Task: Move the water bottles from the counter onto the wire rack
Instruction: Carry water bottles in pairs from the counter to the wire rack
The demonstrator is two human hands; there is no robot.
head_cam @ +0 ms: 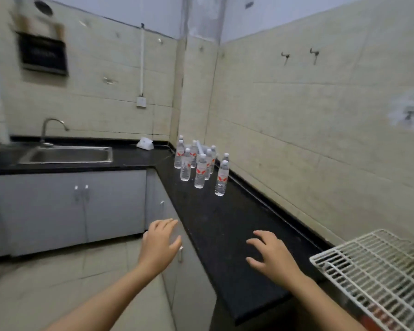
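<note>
Head view: water bottles point(200, 163) stand upright in a cluster on the counter point(225, 230), well apart from the wire rack point(378, 271); none on the rack's visible part. Right hand point(270, 255) over the counter near the rack, fingers spread, holding nothing. Left hand point(161, 242) farther from the rack, off the counter edge, fingers apart, holding nothing. Judgement: reach stage. Take the bottle nearest the rack point(221, 179) first, grip mid-body, lift straight up clear of its neighbours
</note>
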